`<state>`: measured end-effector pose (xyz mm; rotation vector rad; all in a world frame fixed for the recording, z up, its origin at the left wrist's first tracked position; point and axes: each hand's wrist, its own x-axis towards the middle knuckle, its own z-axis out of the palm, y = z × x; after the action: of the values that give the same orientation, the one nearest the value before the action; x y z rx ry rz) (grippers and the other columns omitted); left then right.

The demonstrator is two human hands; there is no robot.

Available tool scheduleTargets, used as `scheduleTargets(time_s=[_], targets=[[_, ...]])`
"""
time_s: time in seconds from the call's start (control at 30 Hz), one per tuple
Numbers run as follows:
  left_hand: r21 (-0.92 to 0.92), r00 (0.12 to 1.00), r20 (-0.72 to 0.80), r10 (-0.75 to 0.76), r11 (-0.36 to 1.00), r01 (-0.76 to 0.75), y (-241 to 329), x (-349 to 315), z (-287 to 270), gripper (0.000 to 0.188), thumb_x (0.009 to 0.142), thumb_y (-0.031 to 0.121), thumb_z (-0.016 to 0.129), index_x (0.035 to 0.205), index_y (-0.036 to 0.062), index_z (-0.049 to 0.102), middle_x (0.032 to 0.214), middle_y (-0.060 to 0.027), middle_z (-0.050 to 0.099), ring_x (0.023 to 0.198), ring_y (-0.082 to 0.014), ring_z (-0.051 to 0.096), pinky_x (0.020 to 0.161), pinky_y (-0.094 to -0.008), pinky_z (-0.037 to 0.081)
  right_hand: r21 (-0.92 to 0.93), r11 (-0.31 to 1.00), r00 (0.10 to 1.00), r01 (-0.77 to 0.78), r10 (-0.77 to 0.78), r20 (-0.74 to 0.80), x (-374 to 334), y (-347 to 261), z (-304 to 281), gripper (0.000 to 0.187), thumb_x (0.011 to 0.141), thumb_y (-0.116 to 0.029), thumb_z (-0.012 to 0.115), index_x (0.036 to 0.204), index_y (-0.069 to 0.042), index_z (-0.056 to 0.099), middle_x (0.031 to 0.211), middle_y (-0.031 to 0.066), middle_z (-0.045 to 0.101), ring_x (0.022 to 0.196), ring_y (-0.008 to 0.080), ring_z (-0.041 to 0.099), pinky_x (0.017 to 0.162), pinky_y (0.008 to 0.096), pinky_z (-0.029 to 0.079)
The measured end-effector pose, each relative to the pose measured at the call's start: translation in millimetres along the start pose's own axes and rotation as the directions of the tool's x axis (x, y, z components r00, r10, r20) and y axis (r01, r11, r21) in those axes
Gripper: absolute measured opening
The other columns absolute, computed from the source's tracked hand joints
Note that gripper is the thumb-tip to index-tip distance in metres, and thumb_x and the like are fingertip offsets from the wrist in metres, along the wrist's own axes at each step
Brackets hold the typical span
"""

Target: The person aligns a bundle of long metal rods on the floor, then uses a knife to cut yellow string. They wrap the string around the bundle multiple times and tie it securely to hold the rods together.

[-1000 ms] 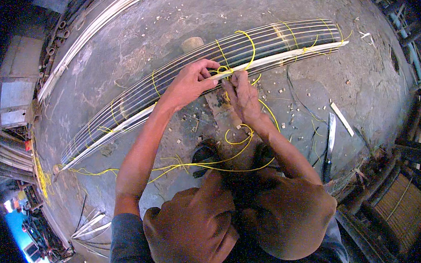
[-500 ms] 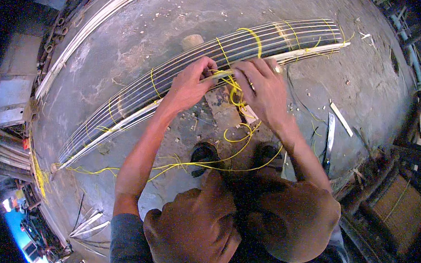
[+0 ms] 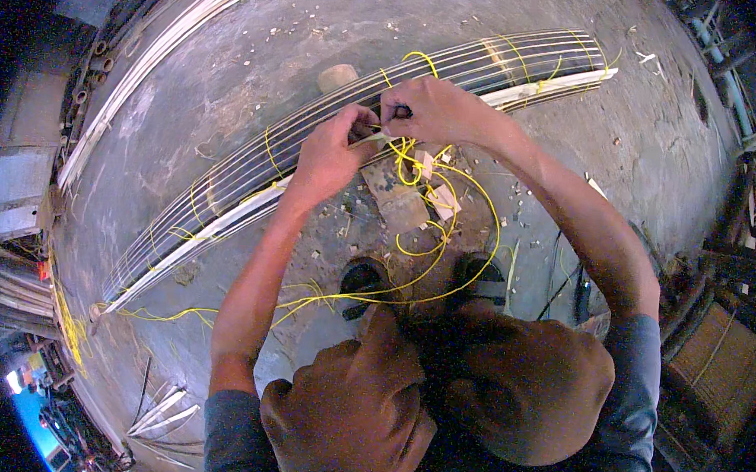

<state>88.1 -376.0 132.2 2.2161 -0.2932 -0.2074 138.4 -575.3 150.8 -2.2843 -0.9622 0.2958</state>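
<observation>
A long, curved frame of thin parallel slats (image 3: pixel 253 150) lies across the floor in front of me, bound crosswise with yellow ties. Along its near edge runs a thicker pale strip (image 3: pixel 223 220). My left hand (image 3: pixel 338 151) is closed in a pinch at this edge, near the frame's middle. Close beside it, my right hand (image 3: pixel 433 110) has its fingers curled together. A bit of yellow cord (image 3: pixel 340 297) shows between the fingertips of both hands. From there the cord hangs in loops and trails leftward over the floor. My fingers hide the exact binding point.
Small wood blocks (image 3: pixel 443 203) and chips lie beneath the loops, before my feet (image 3: pixel 364 284). A stump-like block (image 3: pixel 337 79) stands beyond the frame. Long pale strips (image 3: pixel 126 108) lie far left, short offcuts (image 3: pixel 164 413) lower left. My right forearm partly covers a knife (image 3: pixel 583 296).
My right hand has moved left and up over the frame, its elbow swinging outward. My left hand stays nearly in place. The cord loops have shifted and spread, and the frame moved slightly left.
</observation>
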Motion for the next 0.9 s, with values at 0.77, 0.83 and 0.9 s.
scheduleTargets(time_s=[0.77,0.83,0.9], targets=[[0.435,0.991,-0.033,0.131,0.895,-0.104,18,15,14,0.031,0.089,0.041,0.057,0.096,0.0134,0.068,0.092,-0.0076,0.066,0.086,-0.0312,0.064,0.071,-0.0438,0.051,0.596,0.757,0.899,-0.268,0.418,-0.127,7,-66,-45,0.043,0.093,-0.041,0.055,0.089,0.001,0.064,0.076,0.0020,0.060,0.067,0.0135,0.054,0.064,0.0280,0.046],[0.356,0.982,-0.113,0.148,0.929,-0.099,13,13,13,0.031,0.089,0.041,0.056,0.094,0.0141,0.070,0.093,-0.0060,0.067,0.086,-0.0312,0.064,0.071,-0.0447,0.051,0.443,0.878,0.921,-0.180,0.309,-0.237,5,-65,-50,0.049,0.094,-0.047,0.053,0.091,0.001,0.065,0.076,0.0073,0.063,0.068,0.0179,0.060,0.065,0.0318,0.049],[0.365,0.985,-0.121,0.119,0.929,-0.067,22,13,14,0.030,0.089,0.041,0.056,0.095,0.0150,0.070,0.094,-0.0059,0.067,0.087,-0.0309,0.064,0.071,-0.0445,0.051,-0.076,0.939,0.837,-0.337,0.262,-0.480,-23,-43,-53,0.055,0.092,-0.053,0.051,0.095,0.000,0.066,0.076,0.0121,0.065,0.071,0.0242,0.064,0.066,0.0366,0.051]])
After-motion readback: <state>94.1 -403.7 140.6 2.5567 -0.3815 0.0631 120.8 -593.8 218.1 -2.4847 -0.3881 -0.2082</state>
